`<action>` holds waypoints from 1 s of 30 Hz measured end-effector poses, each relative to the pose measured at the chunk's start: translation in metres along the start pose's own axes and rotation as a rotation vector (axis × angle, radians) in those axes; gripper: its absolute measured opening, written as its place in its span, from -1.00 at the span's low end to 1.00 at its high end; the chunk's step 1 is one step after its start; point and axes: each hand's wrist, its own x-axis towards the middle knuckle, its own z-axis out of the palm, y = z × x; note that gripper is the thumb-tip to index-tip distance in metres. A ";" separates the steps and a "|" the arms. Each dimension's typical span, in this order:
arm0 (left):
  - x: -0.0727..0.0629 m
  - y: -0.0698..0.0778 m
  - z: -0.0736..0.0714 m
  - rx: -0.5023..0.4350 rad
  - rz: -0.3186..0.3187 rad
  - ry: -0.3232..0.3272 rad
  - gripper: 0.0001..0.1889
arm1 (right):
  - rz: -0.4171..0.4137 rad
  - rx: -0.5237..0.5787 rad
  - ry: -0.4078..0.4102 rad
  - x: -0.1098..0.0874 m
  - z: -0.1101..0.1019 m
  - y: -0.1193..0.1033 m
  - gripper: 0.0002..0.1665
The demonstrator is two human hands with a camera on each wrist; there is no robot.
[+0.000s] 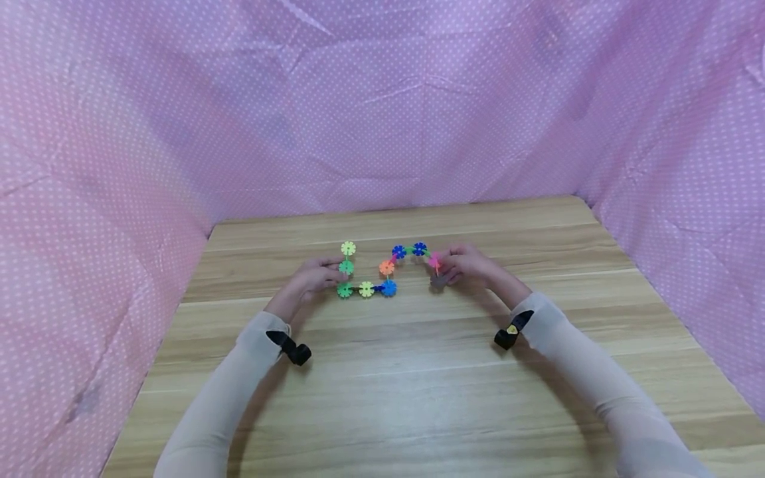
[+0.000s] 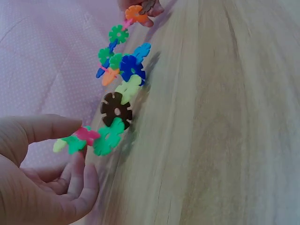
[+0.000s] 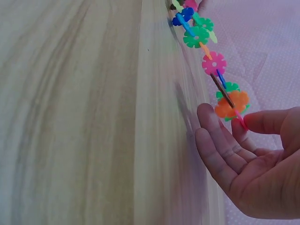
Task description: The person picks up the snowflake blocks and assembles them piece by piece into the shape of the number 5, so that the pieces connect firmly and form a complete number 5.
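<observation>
A chain of interlocking plastic snowflake discs (image 1: 366,289) in several colours spans the space between the two hands, bent in a winding line over the table. At its left end, my left hand (image 1: 313,275) pinches a pink disc (image 2: 87,135) between thumb and fingers, beside green discs. A brown disc (image 2: 116,111) and a dark blue disc (image 2: 132,70) follow along the chain. My right hand (image 1: 469,263) pinches a pink disc (image 3: 241,121) at the other end, its remaining fingers loosely bent. Next to that pinch are an orange disc (image 3: 232,104) and a brown one seen edge-on.
The wood-grain table (image 1: 382,385) lies under the chain and both forearms. Pink dotted cloth (image 1: 388,113) hangs behind the table and along both sides. Each wrist carries a black strap with a small camera, such as the left camera (image 1: 299,353).
</observation>
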 end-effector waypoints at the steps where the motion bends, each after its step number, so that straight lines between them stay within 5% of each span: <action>1: 0.001 0.000 -0.001 0.002 0.013 0.014 -0.34 | -0.004 0.001 -0.014 -0.001 0.000 0.000 -0.59; 7: 0.007 0.002 -0.006 0.011 0.038 0.066 -0.39 | -0.005 -0.009 -0.099 -0.007 0.001 0.000 -0.69; 14: 0.018 0.016 -0.015 0.130 0.091 0.109 -0.42 | -0.002 -0.099 -0.210 -0.010 0.005 0.003 -0.73; 22: 0.036 0.034 -0.020 0.115 0.145 0.152 -0.47 | 0.035 -0.137 -0.257 -0.011 0.017 0.007 -0.69; 30: 0.059 0.041 -0.015 0.140 0.200 0.109 -0.50 | 0.074 -0.141 -0.333 -0.013 0.029 0.007 -0.70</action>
